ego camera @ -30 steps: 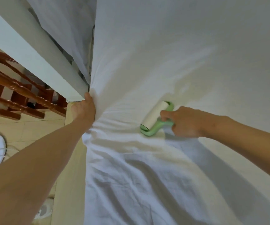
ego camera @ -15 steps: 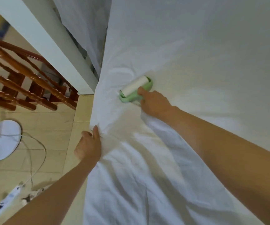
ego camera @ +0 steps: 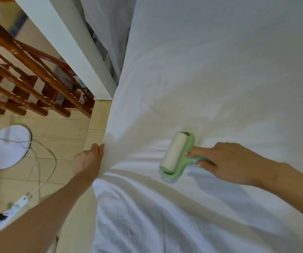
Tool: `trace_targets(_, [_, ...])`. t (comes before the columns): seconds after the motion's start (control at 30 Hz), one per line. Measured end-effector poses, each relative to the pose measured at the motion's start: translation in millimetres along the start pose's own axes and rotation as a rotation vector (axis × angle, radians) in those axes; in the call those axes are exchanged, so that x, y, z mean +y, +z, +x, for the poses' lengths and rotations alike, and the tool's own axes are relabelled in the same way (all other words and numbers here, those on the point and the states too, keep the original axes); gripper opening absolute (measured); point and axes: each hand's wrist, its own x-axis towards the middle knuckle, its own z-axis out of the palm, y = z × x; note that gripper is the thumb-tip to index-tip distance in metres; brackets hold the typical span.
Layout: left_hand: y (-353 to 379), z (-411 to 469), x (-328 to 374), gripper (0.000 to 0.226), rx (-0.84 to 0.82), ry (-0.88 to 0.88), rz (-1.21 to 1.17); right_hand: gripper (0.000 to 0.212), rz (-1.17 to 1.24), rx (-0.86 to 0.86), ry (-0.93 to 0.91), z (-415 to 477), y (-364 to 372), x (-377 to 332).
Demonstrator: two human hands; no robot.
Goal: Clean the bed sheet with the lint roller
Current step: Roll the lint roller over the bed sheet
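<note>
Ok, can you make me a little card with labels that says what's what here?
roller: green, white roll, lies on the sheet
right hand: grips the roller's handle
left hand: holds the sheet's edge
sheet: white, creased around both hands
floor: round base, power strip with cable

The bed (ego camera: 247,42) is covered by a white bed sheet (ego camera: 210,99), smooth toward the far side and creased toward the near edge; a green lint roller (ego camera: 177,155) lies with its white roll on the sheet near the bed's left edge, its handle held by the right hand (ego camera: 225,161); the left hand (ego camera: 87,161) grips the sheet at the left edge itself; beside the bed, the pale tiled floor (ego camera: 65,128) carries a round white base (ego camera: 8,147), a thin white cable (ego camera: 50,161) and a white power strip (ego camera: 13,210).
</note>
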Motion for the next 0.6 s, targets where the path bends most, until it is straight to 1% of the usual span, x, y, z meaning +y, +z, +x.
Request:
trace_targets(0.03, [1, -2, 0, 0.045, -0.031, -0.071, -0.013, 0.036, -0.06, -0.011, -0.002, 6, 4, -8])
trace_targets(0.1, [2, -4, 3, 0.044, -0.107, -0.209, -0.07, 0.04, -0.077, -0.015, 0.037, 24, 14, -22])
trace_targets(0.13, [1, -5, 5, 0.045, -0.119, -0.228, -0.082, 0.043, -0.064, -0.009, 0.052, 38, 18, -31])
trace_targets(0.23, [-2, -7, 7, 0.044, -0.111, -0.185, -0.099, 0.05, -0.035, 0.069, 0.032, 95, 28, -63])
trace_targets(0.33, [-3, 0, 1, 0.037, -0.108, -0.115, -0.035, 0.05, 0.089, 0.108, -0.001, 134, 28, -85])
trace_targets(0.43, [-5, 4, 0, 0.036, -0.115, -0.076, 0.052, 0.051, 0.069, 0.067, 0.032, 110, 23, -84])
trace_targets(0.5, [-3, 5, 6, 0.034, -0.144, -0.123, 0.101, 0.048, 0.013, -0.053, 0.049, 71, 15, -71])
trace_targets(0.57, [-2, 10, 21, 0.025, -0.176, -0.219, 0.115, 0.033, 0.023, -0.174, 0.105, 30, -1, -50])
trace_targets(0.6, [-5, 14, 30, 0.014, -0.186, -0.265, 0.105, 0.025, 0.093, -0.174, 0.166, 13, -12, -38])
